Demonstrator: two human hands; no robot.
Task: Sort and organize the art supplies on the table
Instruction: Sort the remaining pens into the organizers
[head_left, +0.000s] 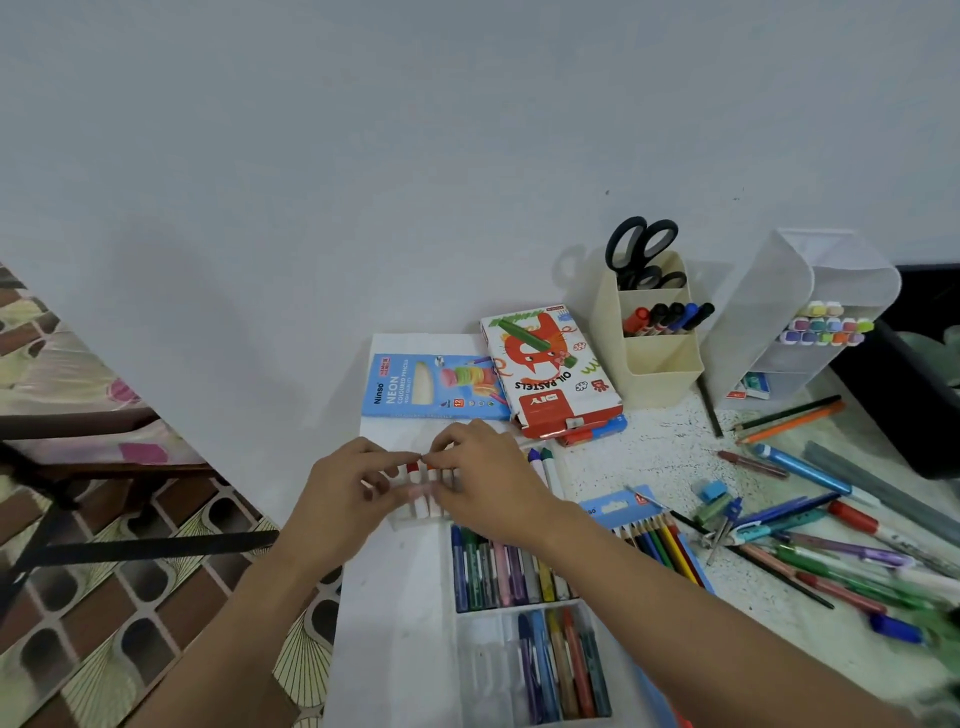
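**Counts.** Two printed boxes, two desk organisers and two long pastel trays (519, 605) lie on the speckled table (654, 452). The cream organiser (660, 358) holds black-handled scissors (641, 247) (apparently two pairs) and five markers (670, 317): one red, one blue, three black. The translucent organiser (769, 291) holds a cluster of pastel-capped highlighters (826, 328), too blurred to count. A blue pencil packet (662, 543) is partly hidden by the right forearm. Loose pens and pencils (831, 525) lie scattered at the right, near a blue sharpener (711, 491). Two pastels (543, 462), with purple and green tips, lie just beside the right hand.

**Hands.** Both forearms reach forward and the hands meet over a small white tray (402, 519) of paper-wrapped pastels. The left hand (353, 488) has its fingers curled, with thumb and forefinger pinching the red-tipped pastel (413, 469). The right hand (480, 475), knuckles up, pinches the same tip from the other side. That pastel stands in the small tray beside an orange-tipped neighbour.

**Lettering.** The blue box (436, 387) reads "Ninso NEON COLOURED PENCILS" and "12". The white-and-red box (550, 369), which shows a red cat, reads "OIL PASTELS" upside down to the viewer.
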